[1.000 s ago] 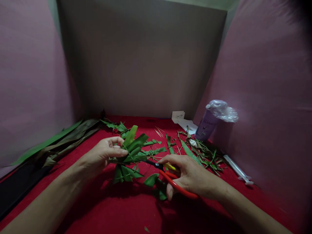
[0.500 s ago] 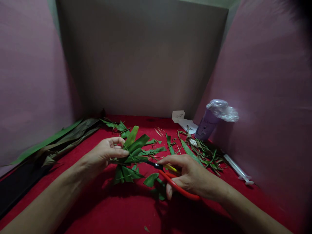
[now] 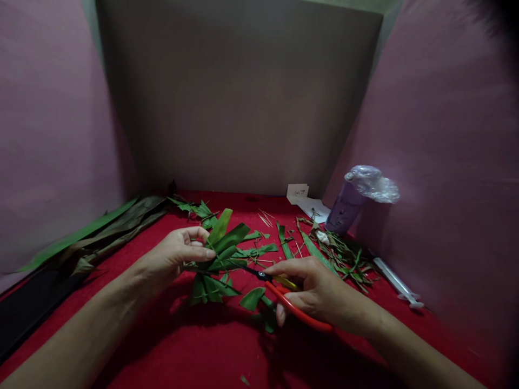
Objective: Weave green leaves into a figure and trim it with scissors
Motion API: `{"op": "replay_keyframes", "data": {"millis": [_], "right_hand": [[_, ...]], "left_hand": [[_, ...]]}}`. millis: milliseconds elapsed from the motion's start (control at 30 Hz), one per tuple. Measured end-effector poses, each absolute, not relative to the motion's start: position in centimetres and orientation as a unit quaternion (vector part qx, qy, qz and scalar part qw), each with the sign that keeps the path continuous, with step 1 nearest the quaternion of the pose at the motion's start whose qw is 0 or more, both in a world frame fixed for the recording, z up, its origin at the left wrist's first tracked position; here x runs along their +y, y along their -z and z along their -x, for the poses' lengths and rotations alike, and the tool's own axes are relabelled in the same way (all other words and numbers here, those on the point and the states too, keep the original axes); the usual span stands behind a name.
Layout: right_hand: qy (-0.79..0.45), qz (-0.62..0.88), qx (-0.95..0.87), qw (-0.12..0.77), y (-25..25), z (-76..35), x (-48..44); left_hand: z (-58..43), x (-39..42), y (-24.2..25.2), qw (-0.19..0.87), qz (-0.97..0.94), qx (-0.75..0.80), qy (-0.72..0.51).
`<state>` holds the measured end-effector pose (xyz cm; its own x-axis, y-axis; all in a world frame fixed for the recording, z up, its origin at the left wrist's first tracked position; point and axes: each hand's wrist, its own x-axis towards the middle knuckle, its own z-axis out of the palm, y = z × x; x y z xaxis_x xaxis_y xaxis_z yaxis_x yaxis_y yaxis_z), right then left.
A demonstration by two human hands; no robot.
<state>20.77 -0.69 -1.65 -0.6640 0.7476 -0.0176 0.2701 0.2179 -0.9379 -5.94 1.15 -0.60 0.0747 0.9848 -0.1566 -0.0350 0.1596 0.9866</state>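
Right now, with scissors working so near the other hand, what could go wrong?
The scissors in the right hand point their blades into the leaf bundle pinched by the left hand; those fingertips are close, so a slip might nick them. The bundle is fanned loosely, so leaves could slide out of the pinch during a cut.

My left hand [image 3: 172,259] pinches the leaf bundle [image 3: 219,254]; my right hand [image 3: 320,294] grips red scissors [image 3: 284,300], blades at the bundle, over red cloth [image 3: 194,351].
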Motion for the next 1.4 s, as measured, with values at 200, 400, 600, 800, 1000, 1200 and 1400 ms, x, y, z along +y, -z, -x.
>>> {"op": "replay_keyframes", "data": {"millis": [200, 400, 600, 800, 1000, 1200, 1400], "right_hand": [[-0.516, 0.332, -0.759, 0.217, 1.33, -20.73, -0.94], [-0.506, 0.326, -0.769, 0.214, 1.43, -20.55, -0.86], [-0.482, 0.327, -0.783, 0.219, 1.31, -20.52, -1.05], [-0.468, 0.33, -0.787, 0.231, 1.61, -20.51, -1.05], [-0.451, 0.328, -0.798, 0.228, 1.68, -20.43, -1.04], [-0.376, 0.319, -0.834, 0.246, 1.73, -20.4, -1.04], [-0.37, 0.334, -0.831, 0.249, 2.02, -20.32, -1.05]], "left_hand": [[6.01, 1.11, 0.79, 0.571, -0.468, 0.499, -0.454], [5.86, 1.14, 0.61, 0.569, -0.469, 0.5, -0.455], [5.99, 1.04, 0.78, 0.567, -0.471, 0.506, -0.449], [6.16, 1.27, 0.93, 0.568, -0.47, 0.504, -0.45], [6.27, 1.36, 0.96, 0.574, -0.469, 0.496, -0.453], [6.21, 1.3, 1.06, 0.57, -0.471, 0.492, -0.46], [6.27, 1.27, 1.1, 0.565, -0.473, 0.498, -0.457]]}}
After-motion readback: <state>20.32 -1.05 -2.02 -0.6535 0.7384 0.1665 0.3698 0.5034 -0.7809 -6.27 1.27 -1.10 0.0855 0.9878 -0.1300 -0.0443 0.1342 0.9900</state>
